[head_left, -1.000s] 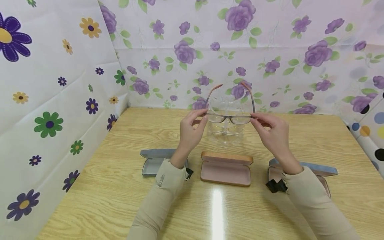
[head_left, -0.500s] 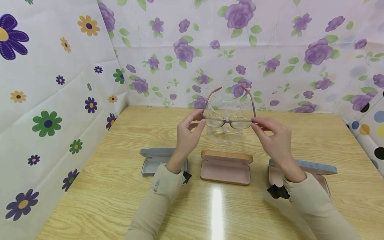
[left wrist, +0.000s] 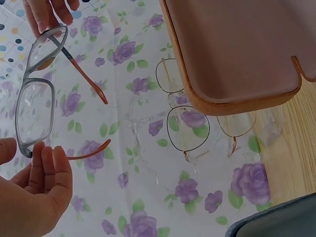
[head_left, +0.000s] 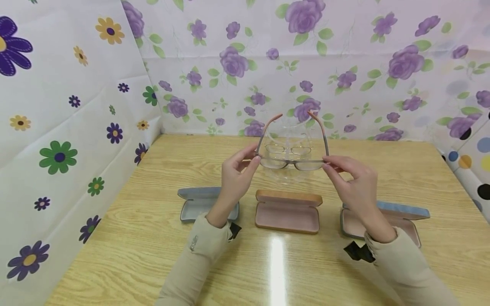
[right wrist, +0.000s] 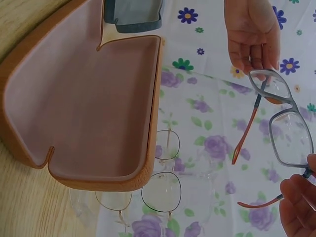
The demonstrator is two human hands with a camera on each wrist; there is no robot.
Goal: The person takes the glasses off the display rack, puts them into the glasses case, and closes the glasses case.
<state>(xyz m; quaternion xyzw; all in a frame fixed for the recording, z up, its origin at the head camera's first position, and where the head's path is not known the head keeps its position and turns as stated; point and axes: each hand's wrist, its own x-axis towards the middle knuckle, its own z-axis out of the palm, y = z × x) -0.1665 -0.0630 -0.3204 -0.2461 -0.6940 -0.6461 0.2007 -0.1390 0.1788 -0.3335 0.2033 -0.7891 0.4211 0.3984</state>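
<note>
Grey-framed eyeglasses with orange temple tips [head_left: 291, 162] are hanging in the air between two hands, temples unfolded and pointing away from the person. The left hand [head_left: 238, 173] is pinching one end of the frame near the hinge between thumb and fingers; the right hand [head_left: 354, 180] is pinching the opposite end the same way – so each grip is closing on the frame.

Just behind the eyeglasses in the head view, a clear display stand [head_left: 285, 179] is standing on the wood-grain surface [head_left: 141, 246]. It is carrying a dark-rimmed pair [left wrist: 188, 128] above a gold-rimmed pair [left wrist: 237, 123], as the wrist views are showing.

Nearer the person, three glasses cases are lying open in a row. The tan case [head_left: 287, 216] is sitting in the middle, showing its pink lining. The blue-grey case [head_left: 195, 193] is resting to its left, the left forearm partly covering it – and the blue case [head_left: 405, 210] is resting to its right, partly behind the right forearm.

Beige sleeves [head_left: 199, 255] are covering both forearms. A purple-rose cloth [head_left: 344, 25] is hanging behind the surface.
</note>
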